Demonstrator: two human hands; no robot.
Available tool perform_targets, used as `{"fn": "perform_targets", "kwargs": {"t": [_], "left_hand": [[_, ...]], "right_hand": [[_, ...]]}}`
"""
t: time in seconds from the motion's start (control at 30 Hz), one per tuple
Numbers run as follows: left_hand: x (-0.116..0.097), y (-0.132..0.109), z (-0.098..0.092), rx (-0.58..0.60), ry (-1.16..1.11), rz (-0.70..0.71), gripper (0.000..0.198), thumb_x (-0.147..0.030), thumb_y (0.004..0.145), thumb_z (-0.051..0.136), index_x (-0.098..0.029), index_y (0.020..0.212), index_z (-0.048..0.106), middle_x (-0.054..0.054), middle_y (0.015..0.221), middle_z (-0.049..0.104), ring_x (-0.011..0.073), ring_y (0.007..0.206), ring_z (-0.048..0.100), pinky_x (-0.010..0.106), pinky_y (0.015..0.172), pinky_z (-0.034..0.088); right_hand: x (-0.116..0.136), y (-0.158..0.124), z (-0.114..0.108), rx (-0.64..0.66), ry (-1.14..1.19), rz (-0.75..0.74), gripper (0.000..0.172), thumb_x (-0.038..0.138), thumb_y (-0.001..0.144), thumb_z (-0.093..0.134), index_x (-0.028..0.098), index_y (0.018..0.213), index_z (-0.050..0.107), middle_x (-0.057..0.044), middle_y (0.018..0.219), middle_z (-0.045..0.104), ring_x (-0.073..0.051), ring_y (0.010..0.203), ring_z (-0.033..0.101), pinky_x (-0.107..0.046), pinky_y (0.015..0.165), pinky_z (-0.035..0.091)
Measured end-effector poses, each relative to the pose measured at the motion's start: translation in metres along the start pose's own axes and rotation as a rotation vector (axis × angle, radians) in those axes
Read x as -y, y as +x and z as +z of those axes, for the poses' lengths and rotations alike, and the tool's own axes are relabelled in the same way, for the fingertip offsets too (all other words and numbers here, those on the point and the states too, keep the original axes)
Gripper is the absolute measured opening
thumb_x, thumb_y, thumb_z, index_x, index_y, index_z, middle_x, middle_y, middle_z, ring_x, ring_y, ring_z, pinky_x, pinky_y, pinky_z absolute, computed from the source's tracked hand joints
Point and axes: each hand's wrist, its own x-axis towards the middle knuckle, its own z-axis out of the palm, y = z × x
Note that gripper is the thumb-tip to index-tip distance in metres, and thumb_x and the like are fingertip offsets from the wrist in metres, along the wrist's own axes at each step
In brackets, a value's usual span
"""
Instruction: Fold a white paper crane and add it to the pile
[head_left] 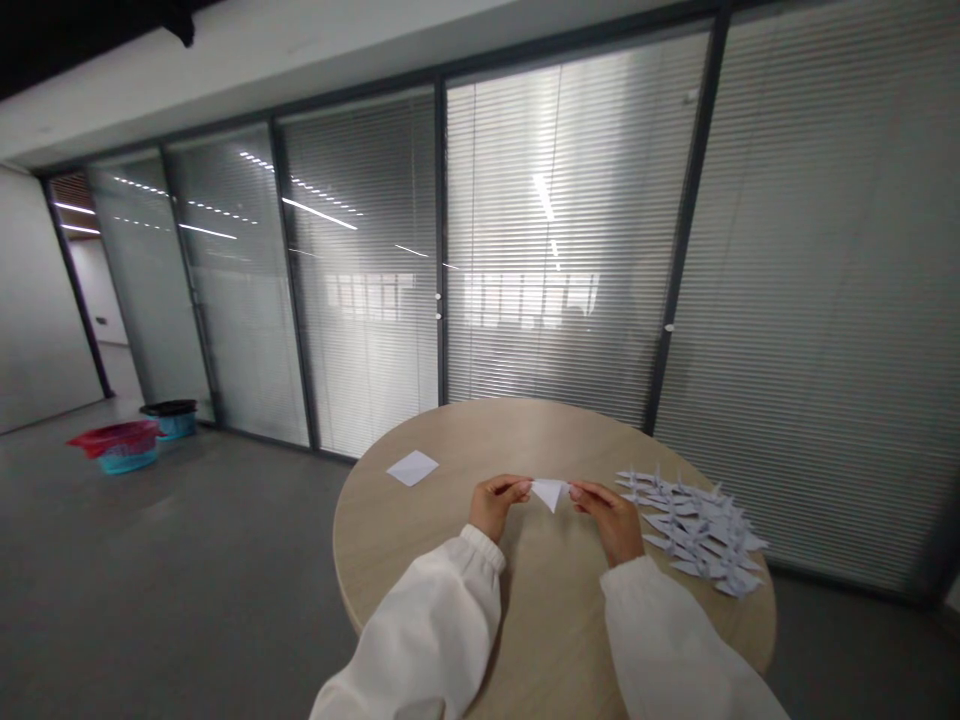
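A small folded piece of white paper [550,494] is held up over the round table, its pointed end hanging down. My left hand [495,505] pinches its left corner between thumb and fingers. At the opposite corner, my right hand [611,518] grips the paper the same way. To the left on the tabletop lies a flat square sheet of white paper [412,468] with a faint diagonal line. Many folded paper cranes [705,530] sit in a dense cluster at the right, just beyond my right hand.
The round wooden table [420,540] stands close to a wall of glass panels with blinds [555,250]. On the grey floor at the left are a blue bin with a red liner [127,455] and another bin with a black liner [176,422]. An open doorway [97,290] shows behind them.
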Motion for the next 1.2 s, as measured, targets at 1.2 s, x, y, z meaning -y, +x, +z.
{"fn": "perform_targets", "kwargs": {"t": [1.2], "left_hand": [[0.005, -0.002, 0.005, 0.115, 0.028, 0.097, 0.03, -0.027, 0.057, 0.065, -0.014, 0.079, 0.047, 0.0, 0.063, 0.057, 0.0097, 0.056, 0.054, 0.02, 0.05, 0.043]], "right_hand": [[0.009, -0.003, 0.007, 0.104, 0.01, -0.047, 0.032, 0.042, 0.059, 0.063, 0.016, 0.077, 0.059, -0.006, 0.078, 0.063, -0.018, 0.072, 0.058, -0.03, 0.067, 0.045]]}}
